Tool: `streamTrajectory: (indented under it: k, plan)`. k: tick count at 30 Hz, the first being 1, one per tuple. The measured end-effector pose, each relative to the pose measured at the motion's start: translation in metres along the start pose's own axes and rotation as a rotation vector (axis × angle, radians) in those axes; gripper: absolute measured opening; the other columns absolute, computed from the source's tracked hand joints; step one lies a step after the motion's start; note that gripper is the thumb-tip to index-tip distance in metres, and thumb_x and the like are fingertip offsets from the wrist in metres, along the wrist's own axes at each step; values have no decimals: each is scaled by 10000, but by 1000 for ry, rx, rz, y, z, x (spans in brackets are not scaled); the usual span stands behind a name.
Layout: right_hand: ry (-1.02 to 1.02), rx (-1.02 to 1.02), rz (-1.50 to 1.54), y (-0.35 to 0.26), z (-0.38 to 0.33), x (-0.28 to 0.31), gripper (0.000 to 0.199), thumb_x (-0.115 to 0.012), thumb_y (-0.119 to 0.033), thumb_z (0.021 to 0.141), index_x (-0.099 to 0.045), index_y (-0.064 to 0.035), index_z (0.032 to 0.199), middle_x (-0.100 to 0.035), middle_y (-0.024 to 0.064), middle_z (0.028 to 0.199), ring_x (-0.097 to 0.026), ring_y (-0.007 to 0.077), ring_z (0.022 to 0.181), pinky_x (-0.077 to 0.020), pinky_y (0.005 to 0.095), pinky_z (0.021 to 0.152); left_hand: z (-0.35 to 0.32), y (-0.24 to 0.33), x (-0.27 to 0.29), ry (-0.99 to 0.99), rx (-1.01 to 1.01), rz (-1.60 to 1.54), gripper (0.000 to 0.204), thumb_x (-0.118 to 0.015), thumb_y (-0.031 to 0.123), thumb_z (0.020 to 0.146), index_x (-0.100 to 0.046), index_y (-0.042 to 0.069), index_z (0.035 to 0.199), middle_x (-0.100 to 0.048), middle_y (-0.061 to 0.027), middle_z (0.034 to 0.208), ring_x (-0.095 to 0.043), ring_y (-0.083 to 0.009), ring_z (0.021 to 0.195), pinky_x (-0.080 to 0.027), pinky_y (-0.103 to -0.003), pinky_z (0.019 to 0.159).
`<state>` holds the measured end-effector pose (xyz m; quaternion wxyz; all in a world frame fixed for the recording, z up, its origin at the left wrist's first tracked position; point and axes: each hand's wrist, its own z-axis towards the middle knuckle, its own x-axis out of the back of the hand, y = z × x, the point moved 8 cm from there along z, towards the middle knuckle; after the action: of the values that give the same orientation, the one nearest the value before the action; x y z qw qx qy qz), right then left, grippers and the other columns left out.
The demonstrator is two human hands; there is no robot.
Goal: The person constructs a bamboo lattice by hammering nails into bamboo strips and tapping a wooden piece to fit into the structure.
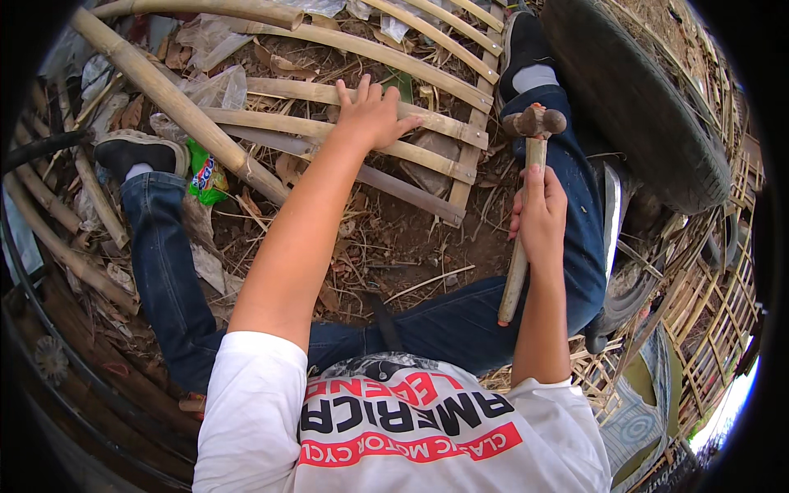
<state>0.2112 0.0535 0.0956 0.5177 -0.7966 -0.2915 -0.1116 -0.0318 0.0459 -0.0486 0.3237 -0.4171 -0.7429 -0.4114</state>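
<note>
**Hammer raised over a bamboo frame**

While the right hand (538,215) grips the wooden handle of a hammer (532,123), its metal head stands lifted above the right knee, clear of the work. Just left of it lies the bamboo frame (394,111), a lattice of split slats on bare earth between the person's spread legs. On it the left hand (371,115) presses flat, fingers spread wide over two slats, holding nothing but steadying the piece. By the look of it this is the nailing or knocking step, caught at the top of a swing; whether a nail stands in the slat cannot be told. A next blow would call for a short, aimed drop onto the near right corner of the frame, well away from the spread fingers. Farther left, a thick bamboo pole (177,103) crosses the ground beside a green wrapper (205,177). Far right, a worn tyre (637,103) leans by more bamboo lattice.
</note>
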Motion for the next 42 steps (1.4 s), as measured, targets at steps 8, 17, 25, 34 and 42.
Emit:
streamTrajectory:
  k: [8,17,25,34,42]
  plan:
    - [-39,0,-218,35,26,-14,326,-438,-338,1028,-494,-37,915,-453,3,563,-435,88,385,-376,255,351,7,5,-1,36,-10,59,806,-381,669,920,-371,35,1416,-337,-198,1497,-134,-343,1465,10,-656,1128]
    - [-18,35,-50,0,7,-7,342,-420,-365,1030,-515,-52,927,-448,-14,578,-428,53,401,-353,217,346,-1,8,-2,11,16,57,745,-353,642,947,-405,13,1342,-407,-213,1399,-293,-355,1374,-51,-687,1112]
    - [45,73,16,-9,2,-4,334,-442,-345,1026,-521,-28,959,-477,22,573,-441,97,398,-349,272,364,1,7,-4,-32,77,89,762,-353,641,947,-379,35,1408,-406,-195,1410,-301,-335,1370,-29,-667,1122]
    - [22,15,-74,-2,13,-4,389,-413,-405,1024,-515,-43,926,-437,-15,575,-420,53,397,-342,218,346,0,6,-4,-81,94,97,777,-340,654,944,-365,26,1401,-385,-227,1430,-292,-352,1386,-68,-619,1137]
    - [-12,-75,-94,27,24,-8,345,-454,-341,1015,-502,-12,923,-477,35,564,-466,109,390,-369,274,356,1,7,-7,-102,108,98,783,-356,663,935,-385,41,1410,-409,-198,1425,-302,-344,1378,-69,-608,1139]
